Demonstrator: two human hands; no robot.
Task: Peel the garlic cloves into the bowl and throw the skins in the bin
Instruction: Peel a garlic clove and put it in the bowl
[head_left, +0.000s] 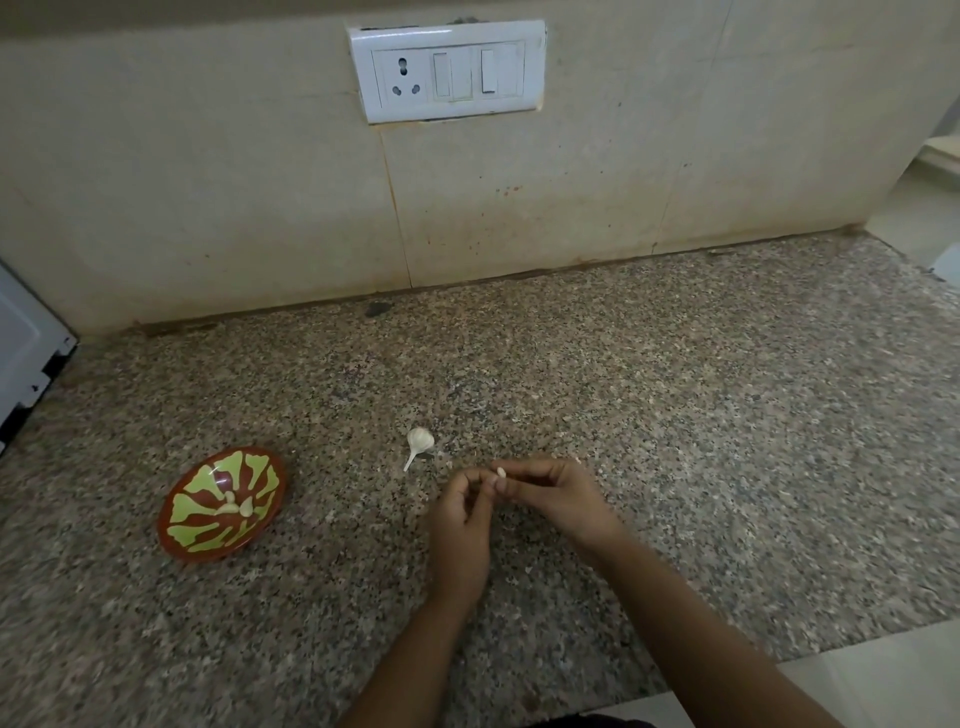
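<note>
Peeling is the step in hand: both hands meet just above the counter (675, 389), working one garlic clove (501, 472) between them. The right hand (556, 493) has its fingers curled in and pinches the clove at their tips, so only a pale end of it shows. The left hand (460, 514) is curled too, with thumb and forefinger drawn up against the same clove, seemingly picking at its skin; whether any skin has come loose is too small to tell.

Just beyond the hands lies the rest of the garlic head (420, 441), its thin stalk pointing back toward the person. Well to the left stands the bowl (176, 540), red-brown with green markings, and a few peeled cloves (236, 505) lie at its bottom, so the task looks partly done, with more garlic left to strip.

The next move, as I judge it, calls for a firm hold by the right hand while the left nips the skin and pulls it away, then a reach across to the left to drop the bare clove among the others. The bin is not in view, so the skins would have to be gathered and carried out of this frame
</note>
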